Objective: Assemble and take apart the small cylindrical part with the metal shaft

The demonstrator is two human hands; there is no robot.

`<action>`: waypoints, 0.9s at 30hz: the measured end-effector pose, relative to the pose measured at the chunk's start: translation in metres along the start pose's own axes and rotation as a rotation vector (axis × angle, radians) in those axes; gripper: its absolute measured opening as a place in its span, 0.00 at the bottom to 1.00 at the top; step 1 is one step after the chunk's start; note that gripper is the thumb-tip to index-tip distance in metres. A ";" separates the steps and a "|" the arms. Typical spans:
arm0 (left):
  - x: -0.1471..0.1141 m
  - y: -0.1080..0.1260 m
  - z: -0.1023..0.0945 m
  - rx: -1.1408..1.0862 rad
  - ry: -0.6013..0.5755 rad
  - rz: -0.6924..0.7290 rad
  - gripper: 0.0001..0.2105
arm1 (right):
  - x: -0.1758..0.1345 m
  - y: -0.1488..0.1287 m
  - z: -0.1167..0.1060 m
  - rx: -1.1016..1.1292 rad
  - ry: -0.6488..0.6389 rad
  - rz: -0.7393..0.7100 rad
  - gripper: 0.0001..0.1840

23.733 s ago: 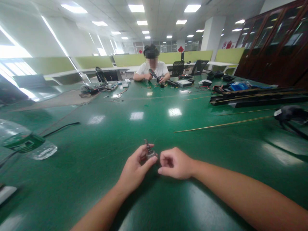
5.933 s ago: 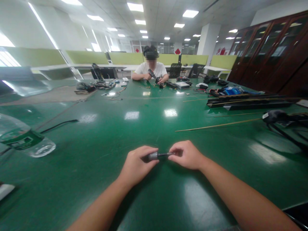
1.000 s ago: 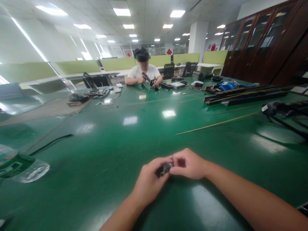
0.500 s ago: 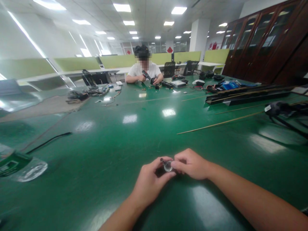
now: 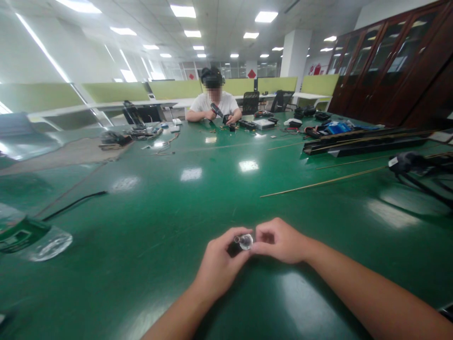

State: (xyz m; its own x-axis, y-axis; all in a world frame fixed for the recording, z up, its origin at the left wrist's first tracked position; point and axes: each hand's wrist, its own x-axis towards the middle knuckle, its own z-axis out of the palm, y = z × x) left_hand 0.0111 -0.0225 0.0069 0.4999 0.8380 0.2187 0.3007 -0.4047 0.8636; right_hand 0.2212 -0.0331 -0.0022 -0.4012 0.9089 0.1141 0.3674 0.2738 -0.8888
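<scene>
Left hand (image 5: 221, 264) pinches small metal part (image 5: 246, 242) between thumb and fingers, above green table (image 5: 159, 203). Right hand (image 5: 283, 242) curled at the part's right edge; can't tell if gripping. Bottle (image 5: 26, 233) left, thin rod (image 5: 323, 181) ahead-right, co-worker (image 5: 198, 107) opposite.

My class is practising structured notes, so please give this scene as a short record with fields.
Left hand: holding a small metal part
Right hand: close beside the part, contact unclear
Surface: glossy green table
Picture left: green-labelled bottle, black cable
Picture right: thin brass-coloured rods
Across: person in white shirt with dark tool
</scene>
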 end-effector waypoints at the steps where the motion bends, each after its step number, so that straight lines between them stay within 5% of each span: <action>1: 0.000 -0.001 0.000 0.013 0.030 0.010 0.12 | 0.000 0.000 0.000 -0.004 -0.008 -0.006 0.16; 9: 0.000 0.002 -0.004 0.140 0.136 0.118 0.08 | -0.002 -0.002 0.002 -0.021 0.011 -0.062 0.12; 22: 0.003 -0.006 0.000 0.134 0.101 -0.070 0.13 | -0.003 0.000 0.003 -0.085 0.005 -0.049 0.11; 27: 0.003 -0.002 -0.007 0.220 0.154 0.011 0.10 | -0.002 0.000 0.003 -0.090 0.013 -0.018 0.10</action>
State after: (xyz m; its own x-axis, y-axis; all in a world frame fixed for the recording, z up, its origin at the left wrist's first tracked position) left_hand 0.0063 -0.0160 0.0090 0.3798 0.8720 0.3087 0.4733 -0.4699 0.7451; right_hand 0.2194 -0.0354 -0.0037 -0.3974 0.9075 0.1361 0.4340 0.3166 -0.8434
